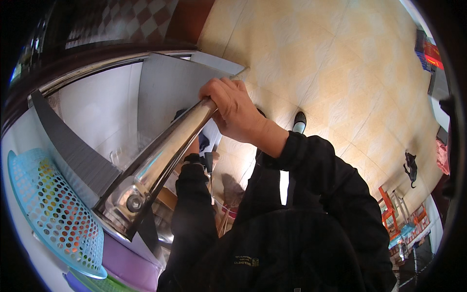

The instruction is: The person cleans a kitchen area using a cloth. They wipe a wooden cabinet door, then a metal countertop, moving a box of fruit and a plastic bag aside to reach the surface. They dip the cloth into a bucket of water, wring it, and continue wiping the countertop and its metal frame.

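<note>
My right hand (pixel 236 109) reaches across and is closed round the far end of a long, shiny metal-edged panel (pixel 170 141). The panel slants down to the left, where a round metal fitting (pixel 134 202) sits on its near end. Below and behind it, my left hand (pixel 192 147) shows only in a small part near the wrist; its fingers are hidden. Beside that wrist is a black piece (pixel 209 162) whose kind I cannot make out. Past the panel, a grey cabinet door (pixel 168 80) stands open by a white-lined cabinet space (pixel 99 109).
A light-blue perforated basket (pixel 58 209) stands at the left, beside a purple container (pixel 129 260). Tan tiled floor (pixel 311 58) spreads ahead, with my black shoe (pixel 300 118) on it. To the right are a small black animal (pixel 411 168), an orange frame (pixel 387 211) and a red box (pixel 432 53).
</note>
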Action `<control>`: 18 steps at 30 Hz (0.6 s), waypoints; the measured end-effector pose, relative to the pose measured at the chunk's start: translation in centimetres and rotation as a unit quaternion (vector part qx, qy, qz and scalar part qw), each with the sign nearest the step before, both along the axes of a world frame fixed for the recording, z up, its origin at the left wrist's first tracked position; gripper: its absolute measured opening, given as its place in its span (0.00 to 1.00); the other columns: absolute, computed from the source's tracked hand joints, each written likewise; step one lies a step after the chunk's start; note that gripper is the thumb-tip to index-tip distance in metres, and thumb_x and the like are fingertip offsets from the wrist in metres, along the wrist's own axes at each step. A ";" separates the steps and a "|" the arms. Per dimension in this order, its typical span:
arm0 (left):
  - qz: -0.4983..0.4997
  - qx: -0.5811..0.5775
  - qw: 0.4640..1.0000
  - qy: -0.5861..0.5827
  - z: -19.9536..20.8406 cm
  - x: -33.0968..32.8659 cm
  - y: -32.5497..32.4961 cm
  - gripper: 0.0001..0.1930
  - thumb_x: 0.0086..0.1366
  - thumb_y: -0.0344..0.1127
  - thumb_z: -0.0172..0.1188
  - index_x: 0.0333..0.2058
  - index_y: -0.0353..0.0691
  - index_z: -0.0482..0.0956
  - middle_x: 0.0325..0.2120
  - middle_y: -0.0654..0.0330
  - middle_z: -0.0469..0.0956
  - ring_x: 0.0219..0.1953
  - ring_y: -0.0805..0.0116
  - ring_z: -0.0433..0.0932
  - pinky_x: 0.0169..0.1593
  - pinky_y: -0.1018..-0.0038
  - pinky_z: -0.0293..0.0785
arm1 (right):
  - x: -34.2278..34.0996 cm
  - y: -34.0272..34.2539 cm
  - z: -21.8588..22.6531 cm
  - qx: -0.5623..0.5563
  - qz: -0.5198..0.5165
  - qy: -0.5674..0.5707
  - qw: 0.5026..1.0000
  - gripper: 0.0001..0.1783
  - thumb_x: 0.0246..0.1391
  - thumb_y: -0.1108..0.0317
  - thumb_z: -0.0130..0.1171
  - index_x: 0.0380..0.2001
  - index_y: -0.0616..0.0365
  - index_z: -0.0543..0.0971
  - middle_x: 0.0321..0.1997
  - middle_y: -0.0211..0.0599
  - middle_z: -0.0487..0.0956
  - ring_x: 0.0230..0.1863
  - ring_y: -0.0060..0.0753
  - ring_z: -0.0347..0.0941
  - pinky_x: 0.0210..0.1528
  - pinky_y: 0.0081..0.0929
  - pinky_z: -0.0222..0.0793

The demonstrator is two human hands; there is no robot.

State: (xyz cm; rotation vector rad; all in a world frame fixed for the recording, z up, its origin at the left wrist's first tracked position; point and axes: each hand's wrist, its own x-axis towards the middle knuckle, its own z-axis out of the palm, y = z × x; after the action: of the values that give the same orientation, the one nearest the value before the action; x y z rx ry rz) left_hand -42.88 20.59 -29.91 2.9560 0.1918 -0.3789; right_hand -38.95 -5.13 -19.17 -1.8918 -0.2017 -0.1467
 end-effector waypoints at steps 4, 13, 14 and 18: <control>0.029 0.004 1.000 0.003 -0.3 -0.7 -0.9 0.26 0.61 0.37 0.62 0.56 0.29 0.70 0.57 0.38 0.68 0.59 0.39 0.65 0.59 0.51 0.60 | 0.2 0.0 -0.2 0.002 -0.006 -0.018 1.000 0.23 0.43 0.78 0.63 0.43 0.49 0.69 0.40 0.31 0.72 0.45 0.41 0.69 0.45 0.38 0.57; 0.117 0.074 0.990 -0.001 -1.3 2.3 -0.4 0.24 0.58 0.41 0.65 0.50 0.35 0.71 0.52 0.44 0.71 0.55 0.43 0.70 0.56 0.53 0.66 | 0.1 -0.1 -0.2 -0.003 0.005 -0.020 1.000 0.24 0.44 0.79 0.64 0.44 0.49 0.68 0.41 0.32 0.72 0.46 0.41 0.68 0.45 0.39 0.56; 0.142 0.165 0.976 0.013 -2.1 3.2 -0.3 0.24 0.58 0.43 0.65 0.49 0.36 0.71 0.51 0.45 0.71 0.54 0.44 0.71 0.55 0.53 0.67 | 0.1 -0.2 -0.1 -0.006 0.006 -0.018 1.000 0.25 0.42 0.82 0.62 0.43 0.49 0.68 0.41 0.31 0.71 0.45 0.40 0.68 0.46 0.37 0.56; 0.342 0.275 0.898 -0.028 -5.5 6.3 1.5 0.22 0.58 0.48 0.65 0.44 0.41 0.73 0.47 0.50 0.74 0.51 0.48 0.75 0.52 0.54 0.71 | 0.1 -0.2 0.0 -0.014 -0.001 -0.025 1.000 0.26 0.40 0.86 0.60 0.42 0.50 0.67 0.40 0.31 0.69 0.44 0.39 0.68 0.47 0.34 0.57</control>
State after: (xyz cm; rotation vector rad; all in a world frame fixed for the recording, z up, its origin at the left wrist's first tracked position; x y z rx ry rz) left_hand -36.53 22.05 -35.43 3.1120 1.4981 -0.1471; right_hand -38.89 -5.37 -19.21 -1.9182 -0.2364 -0.1936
